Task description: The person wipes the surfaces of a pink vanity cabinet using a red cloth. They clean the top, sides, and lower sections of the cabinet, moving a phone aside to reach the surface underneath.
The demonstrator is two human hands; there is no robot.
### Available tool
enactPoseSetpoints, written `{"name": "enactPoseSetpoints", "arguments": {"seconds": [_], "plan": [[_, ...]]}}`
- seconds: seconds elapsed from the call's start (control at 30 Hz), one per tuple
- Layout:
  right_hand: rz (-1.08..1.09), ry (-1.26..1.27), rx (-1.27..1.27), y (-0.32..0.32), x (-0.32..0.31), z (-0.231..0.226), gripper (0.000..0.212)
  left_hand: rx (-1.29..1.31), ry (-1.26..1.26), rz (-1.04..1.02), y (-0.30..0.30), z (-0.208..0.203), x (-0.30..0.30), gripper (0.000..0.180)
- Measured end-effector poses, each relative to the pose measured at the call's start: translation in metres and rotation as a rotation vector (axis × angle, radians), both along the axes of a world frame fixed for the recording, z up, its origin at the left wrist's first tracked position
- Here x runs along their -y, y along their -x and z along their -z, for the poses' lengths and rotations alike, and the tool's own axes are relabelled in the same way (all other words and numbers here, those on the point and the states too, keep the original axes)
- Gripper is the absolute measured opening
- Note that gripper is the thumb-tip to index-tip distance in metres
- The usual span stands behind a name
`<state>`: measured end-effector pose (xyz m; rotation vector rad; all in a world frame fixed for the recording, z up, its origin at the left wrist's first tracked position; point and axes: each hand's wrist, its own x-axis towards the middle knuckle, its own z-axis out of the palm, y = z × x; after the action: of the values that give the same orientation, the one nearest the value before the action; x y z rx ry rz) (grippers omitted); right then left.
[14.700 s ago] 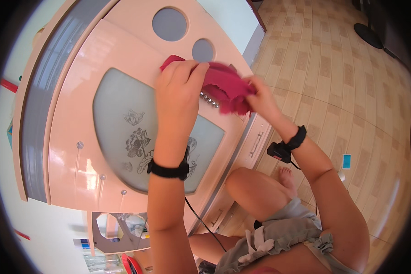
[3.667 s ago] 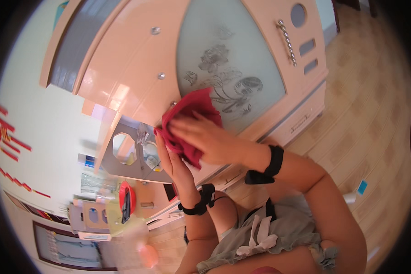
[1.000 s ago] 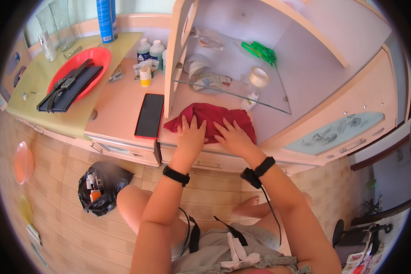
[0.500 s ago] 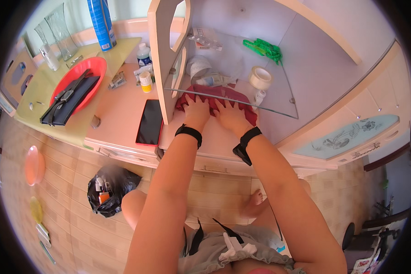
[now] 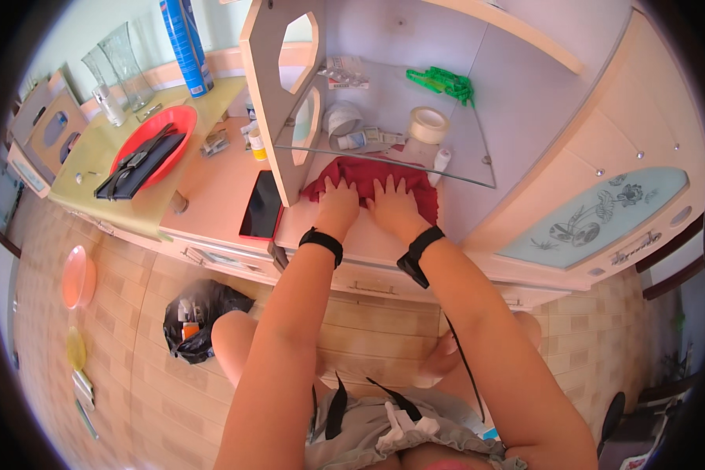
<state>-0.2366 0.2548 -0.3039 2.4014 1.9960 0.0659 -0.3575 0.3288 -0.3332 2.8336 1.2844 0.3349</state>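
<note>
A dark red cloth (image 5: 368, 171) lies bunched on the bottom board of a cabinet, partly under the front edge of a glass shelf (image 5: 454, 179). My left hand (image 5: 338, 207) rests on its left part, fingers stretched out and spread. Beside it, my right hand (image 5: 395, 205) lies flat on the cloth with fingers spread too. Neither hand is closed round the fabric. Behind the cloth are a roll of tape (image 5: 428, 125) and a white tube (image 5: 352, 141); a small white bottle (image 5: 442, 160) stands at its right.
A cabinet side panel (image 5: 268, 110) with cut-outs rises left of my hands. Further left are a phone (image 5: 262, 205), a yellow-and-white bottle (image 5: 257, 143) and a red basin (image 5: 182, 124). Green cord (image 5: 440, 82) lies at the back. A black bag (image 5: 219, 305) sits on the floor.
Both hands have drawn back a little toward me over the cloth, away from the glass edge. The whole view has shifted slightly.
</note>
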Motion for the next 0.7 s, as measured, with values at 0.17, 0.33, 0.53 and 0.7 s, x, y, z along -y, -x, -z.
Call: {"name": "enactPoseSetpoints", "arguments": {"seconds": [0.17,0.33,0.53,0.7], "plan": [[-0.08,0.1,0.029,0.026,0.048,-0.015,0.056,-0.031,0.051,0.08,0.007,-0.022,0.053,0.021],[-0.139,0.184,0.003,0.023,0.088,-0.026,0.044,-0.051,0.01,0.169,0.012,-0.032,0.1,0.01],[-0.072,0.281,-0.062,0.012,0.067,-0.036,0.031,-0.161,0.263,0.114,-0.017,-0.048,0.086,0.019],[0.216,0.386,-0.219,0.01,0.003,-0.009,0.035,-0.087,0.259,0.11,-0.025,-0.004,0.02,0.028]]}}
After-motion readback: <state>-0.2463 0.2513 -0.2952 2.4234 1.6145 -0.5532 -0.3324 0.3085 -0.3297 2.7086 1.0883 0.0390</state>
